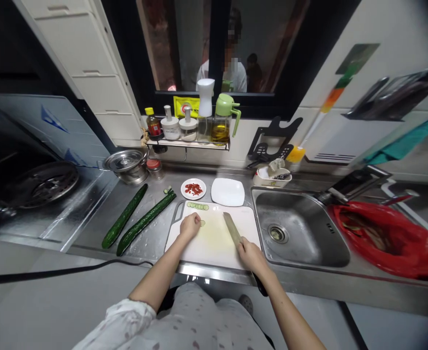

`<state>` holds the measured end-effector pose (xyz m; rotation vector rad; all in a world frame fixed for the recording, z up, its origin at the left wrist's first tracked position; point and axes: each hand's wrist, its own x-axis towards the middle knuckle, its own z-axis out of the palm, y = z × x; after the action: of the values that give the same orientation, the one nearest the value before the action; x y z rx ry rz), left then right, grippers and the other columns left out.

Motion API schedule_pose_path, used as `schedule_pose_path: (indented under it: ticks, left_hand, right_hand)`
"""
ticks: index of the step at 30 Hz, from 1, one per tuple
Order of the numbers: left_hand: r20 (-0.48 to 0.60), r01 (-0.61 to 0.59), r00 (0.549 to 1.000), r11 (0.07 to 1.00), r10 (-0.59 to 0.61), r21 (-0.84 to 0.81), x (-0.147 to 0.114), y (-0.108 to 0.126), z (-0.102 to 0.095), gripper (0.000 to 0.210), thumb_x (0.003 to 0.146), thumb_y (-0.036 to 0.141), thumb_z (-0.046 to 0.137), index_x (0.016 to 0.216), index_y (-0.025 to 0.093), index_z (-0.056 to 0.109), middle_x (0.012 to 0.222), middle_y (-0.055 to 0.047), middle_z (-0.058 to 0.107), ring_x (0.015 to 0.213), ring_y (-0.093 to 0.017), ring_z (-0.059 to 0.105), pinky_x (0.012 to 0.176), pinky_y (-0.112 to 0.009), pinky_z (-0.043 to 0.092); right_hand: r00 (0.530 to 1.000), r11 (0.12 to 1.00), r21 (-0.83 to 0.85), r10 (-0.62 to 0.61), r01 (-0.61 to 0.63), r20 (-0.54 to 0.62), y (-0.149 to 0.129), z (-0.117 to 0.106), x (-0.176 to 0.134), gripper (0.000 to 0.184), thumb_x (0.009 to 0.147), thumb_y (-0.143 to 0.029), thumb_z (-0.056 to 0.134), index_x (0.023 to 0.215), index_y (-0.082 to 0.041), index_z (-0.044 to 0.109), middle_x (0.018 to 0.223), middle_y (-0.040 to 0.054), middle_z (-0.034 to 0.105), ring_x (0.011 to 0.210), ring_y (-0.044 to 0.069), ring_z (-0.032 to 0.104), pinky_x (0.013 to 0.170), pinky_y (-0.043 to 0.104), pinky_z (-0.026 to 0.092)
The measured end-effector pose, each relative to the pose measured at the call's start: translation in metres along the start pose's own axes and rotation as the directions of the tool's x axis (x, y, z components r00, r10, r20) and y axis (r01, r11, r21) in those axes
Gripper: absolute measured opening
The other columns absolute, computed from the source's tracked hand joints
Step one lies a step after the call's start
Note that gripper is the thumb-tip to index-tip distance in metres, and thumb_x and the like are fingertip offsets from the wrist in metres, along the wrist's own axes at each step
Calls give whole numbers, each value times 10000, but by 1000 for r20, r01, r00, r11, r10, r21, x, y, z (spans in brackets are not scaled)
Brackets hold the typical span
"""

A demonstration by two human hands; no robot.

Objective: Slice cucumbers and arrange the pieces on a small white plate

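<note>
On the white cutting board [214, 253], my left hand [191, 226] pinches a thin cucumber slice [202, 223] between its fingertips. A short row of cucumber slices [198, 206] lies along the board's far edge, just beyond that hand. My right hand [249, 252] is wrapped round the handle of a kitchen knife [231, 228], whose blade points away from me over the right half of the board. Two dark green cucumbers, a whole one [125, 216] and one with its end cut [147, 221], lie on the counter left of the board.
Behind the board stand a small plate of chopped red pieces [194, 189] and a white square plate [227, 192]. The sink [301, 228] is at the right, with a red plastic bag [385, 238] beyond it. A steel pot [126, 166] stands back left, below a condiment shelf [190, 143].
</note>
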<state>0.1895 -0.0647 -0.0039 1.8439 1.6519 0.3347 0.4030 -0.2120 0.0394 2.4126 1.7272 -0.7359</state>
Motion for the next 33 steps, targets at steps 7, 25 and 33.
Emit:
schedule_pose_path:
  ticks: [7, 25, 33]
  left_hand:
    - [-122, 158, 977, 978, -175, -132, 23, -21, -17, 110, 727, 218, 640, 834, 193, 639, 766, 5, 666, 709, -126, 581, 653, -217, 390]
    - [-166, 204, 968, 975, -188, 88, 37, -26, -29, 190, 777, 231, 564, 934, 260, 667, 977, -33, 673, 906, -193, 610, 770, -277, 422]
    - [-140, -65, 987, 992, 79, 106, 41, 11, -17, 298, 832, 259, 548, 1113, 232, 643, 1056, -77, 609, 1008, -214, 553, 868, -297, 405]
  right_hand:
    - [1000, 1000, -13, -1, 1, 8, -1, 1, 4, 340, 965, -358, 268, 1100, -187, 529, 982, 108, 676, 883, 205, 625, 639, 265, 307]
    - [999, 1000, 2, 1, -1, 35, -2, -1, 8, 309, 969, -326, 271, 1094, -177, 511, 982, 120, 677, 894, 202, 629, 652, 270, 317]
    - [999, 1000, -11, 22, -22, 40, -6, 0, 6, 323, 962, -322, 267, 1105, -173, 516, 973, 111, 678, 898, 207, 634, 666, 274, 333]
